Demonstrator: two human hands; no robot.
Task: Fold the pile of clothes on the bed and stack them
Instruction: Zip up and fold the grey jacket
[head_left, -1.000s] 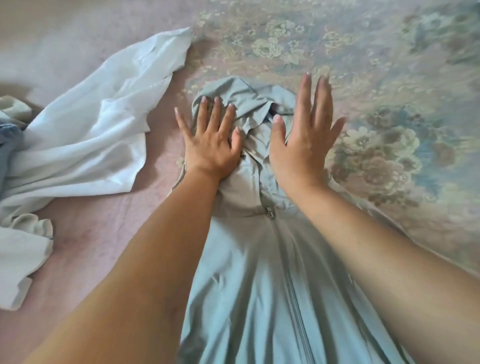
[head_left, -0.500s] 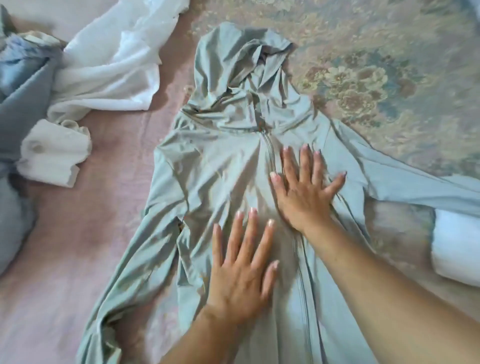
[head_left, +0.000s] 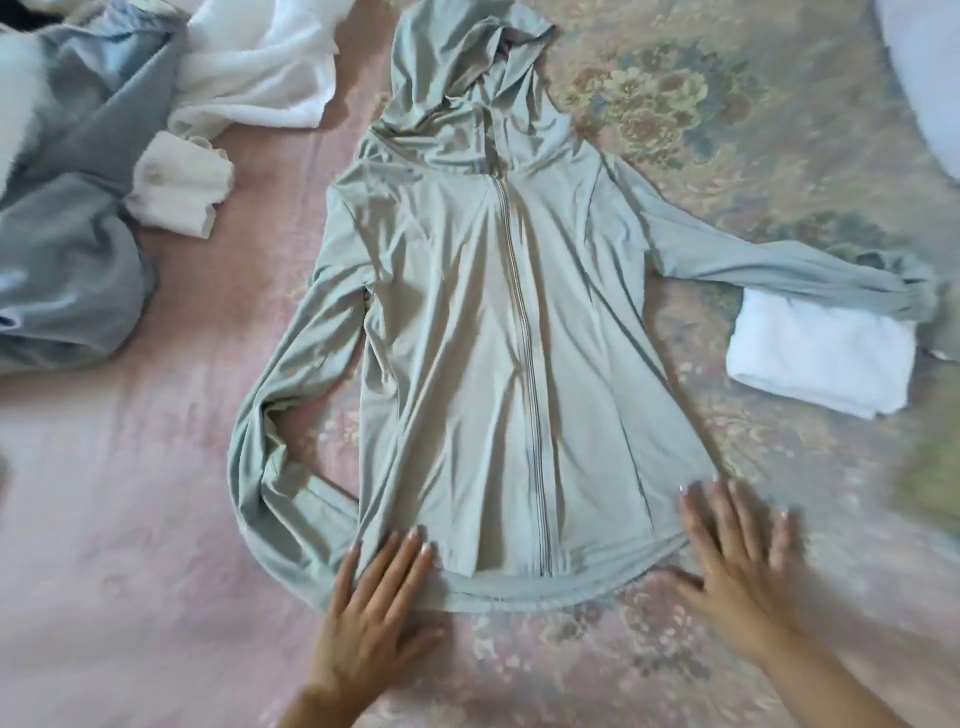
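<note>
A pale green zip-up hooded jacket (head_left: 467, 322) lies spread flat, front up, on the bed (head_left: 130, 493), hood pointing away from me. Its left sleeve curls down beside the body; its right sleeve stretches out over a folded white cloth (head_left: 821, 358). My left hand (head_left: 374, 613) rests flat with fingers apart on the jacket's lower left hem. My right hand (head_left: 737, 566), blurred by motion, lies flat with fingers spread at the lower right corner of the hem. Neither hand grips anything.
A heap of unfolded clothes sits at the far left: a grey-blue garment (head_left: 67, 249) and a white garment (head_left: 249, 67) with a rolled cuff. A white rounded object (head_left: 924, 62) shows at the top right corner. The bedspread is pink on the left, floral on the right.
Both hands slid down the jacket from the hood and chest to the bottom hem, smoothing it flat. The view pulled back, so the whole jacket now shows.
</note>
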